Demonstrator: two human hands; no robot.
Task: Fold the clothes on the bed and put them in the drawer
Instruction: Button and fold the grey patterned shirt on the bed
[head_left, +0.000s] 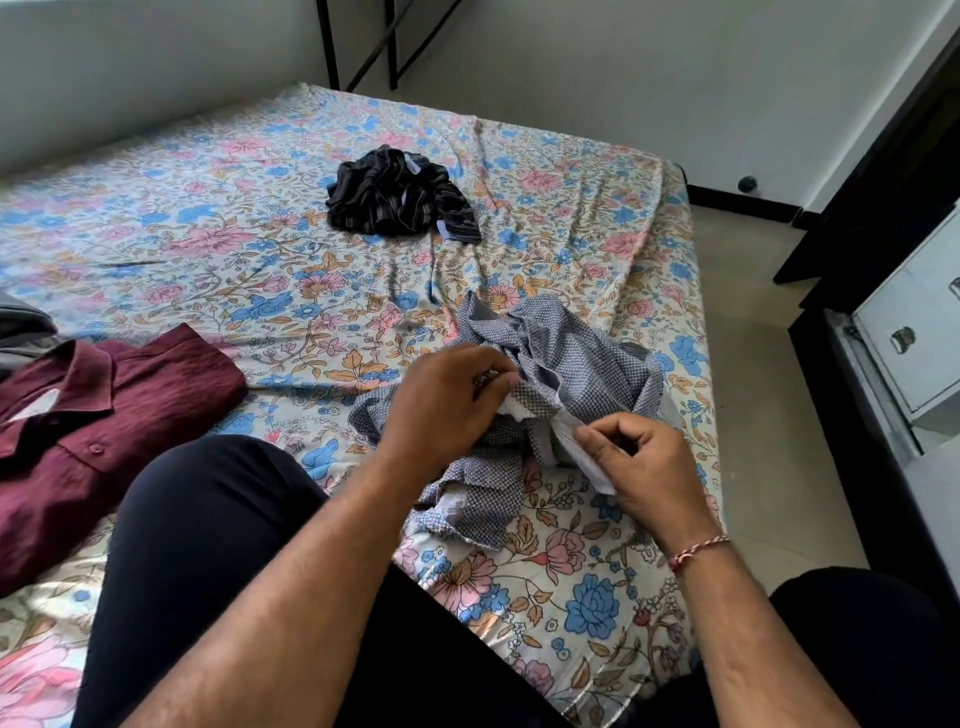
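A crumpled blue-and-white checked shirt (566, 358) lies on the floral bed (208, 228) near its right edge. My left hand (447, 400) pinches the shirt's fabric at its middle. My right hand (639, 462) pinches a pale edge of the same shirt a little lower right. A folded maroon shirt (93, 431) lies at the left, beside my knee. Farther back, in the middle of the bed, sits a crumpled dark striped garment (400, 192). A white drawer unit (914, 332) with metal handles stands at the right edge of view.
My dark-trousered knee (208, 545) rests on the bed in front. A grey garment (21, 327) shows at the far left edge. A strip of pale floor (753, 364) runs between bed and drawer unit. A black metal frame (358, 41) stands by the far wall.
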